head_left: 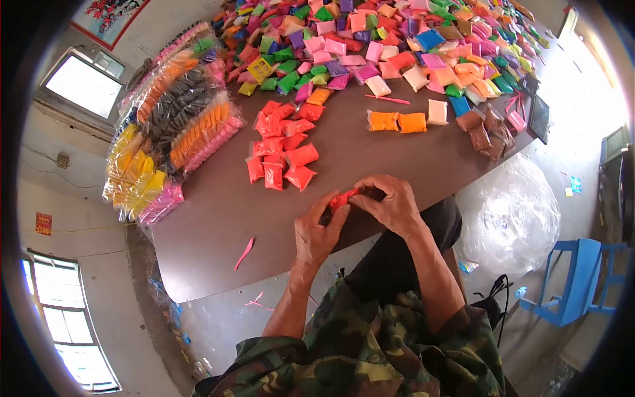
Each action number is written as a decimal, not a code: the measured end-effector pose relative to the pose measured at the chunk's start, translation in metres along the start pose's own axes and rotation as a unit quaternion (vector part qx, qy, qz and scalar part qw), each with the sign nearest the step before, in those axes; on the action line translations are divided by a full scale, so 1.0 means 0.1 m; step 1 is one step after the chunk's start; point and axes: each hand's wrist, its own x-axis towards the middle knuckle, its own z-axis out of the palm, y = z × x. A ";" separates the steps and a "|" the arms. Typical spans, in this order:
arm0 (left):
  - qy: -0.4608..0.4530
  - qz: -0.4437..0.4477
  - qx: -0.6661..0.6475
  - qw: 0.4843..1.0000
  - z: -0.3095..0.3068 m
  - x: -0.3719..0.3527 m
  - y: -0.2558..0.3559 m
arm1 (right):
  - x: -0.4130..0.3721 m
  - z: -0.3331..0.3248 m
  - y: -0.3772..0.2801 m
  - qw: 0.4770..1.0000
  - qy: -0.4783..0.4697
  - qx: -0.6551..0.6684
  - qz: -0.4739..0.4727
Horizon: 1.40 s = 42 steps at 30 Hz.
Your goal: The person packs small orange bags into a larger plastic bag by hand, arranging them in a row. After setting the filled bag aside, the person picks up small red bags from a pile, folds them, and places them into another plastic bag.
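Note:
Between my two hands, close to the table's front edge, is a small red packet (342, 200). My left hand (316, 228) pinches its left side between thumb and fingers. On the right side, my right hand (389, 202) grips the same packet with thumb and fingertips. My fingers cover much of it. Just beyond my hands lies a cluster of similar red packets (284, 145) on the brown table (218, 218). Two orange packets (397, 122) and a pale one (437, 112) lie farther right.
A large heap of colourful packets (357, 53) covers the back. Clear bags of sorted packets (178, 119) stand left. Brown packets (488, 132) and a dark phone-like slab (540, 119) lie right. A pink plastic tool (244, 254) is front left. A clear plastic bag (509, 215) and blue chair (572, 281) stand right.

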 end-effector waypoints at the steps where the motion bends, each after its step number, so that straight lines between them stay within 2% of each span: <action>1: 0.008 0.000 -0.013 1.000 0.00 0.00 -0.03 | 0.00 0.00 -0.02 1.000 -0.001 -0.008 -0.001; 6: -0.007 -0.082 -0.078 0.994 -0.07 -0.01 -0.05 | 0.01 -0.02 -0.01 1.000 -0.013 0.004 -0.005; 11: -0.029 -0.139 -0.105 0.984 -0.11 0.02 -0.05 | 0.01 -0.09 -0.06 0.998 -0.046 0.033 0.037; 14: -0.039 -0.187 -0.166 0.967 -0.10 0.04 -0.08 | 0.01 -0.11 -0.05 0.996 -0.043 0.055 0.050; 17: -0.047 -0.179 -0.225 0.957 -0.12 0.06 -0.12 | 0.01 -0.09 -0.06 0.996 -0.040 0.053 0.055; 24: 0.002 -0.132 -0.131 0.983 0.01 0.06 -0.13 | 0.01 -0.05 -0.04 0.996 -0.028 0.058 0.062; 26: -0.010 -0.145 -0.135 0.980 -0.01 0.06 -0.16 | 0.00 -0.03 0.01 0.999 -0.010 0.039 0.024; 29: -0.074 -0.141 -0.133 0.978 -0.10 0.12 0.07 | 0.00 0.00 0.01 1.000 -0.003 0.005 -0.019; 32: -0.081 -0.164 -0.137 0.974 -0.07 0.15 -0.03 | 0.02 0.02 0.02 0.997 0.002 -0.021 -0.079; 35: -0.087 -0.133 -0.113 0.981 -0.06 0.16 -0.01 | 0.04 0.01 0.03 0.990 0.007 -0.047 -0.130; 39: -0.054 -0.120 -0.102 0.986 0.00 0.12 -0.13 | 0.03 0.01 0.03 0.988 -0.007 -0.061 -0.140; 42: -0.018 -0.127 -0.126 0.984 0.06 0.10 -0.17 | 0.01 0.01 -0.02 0.982 0.018 -0.090 -0.167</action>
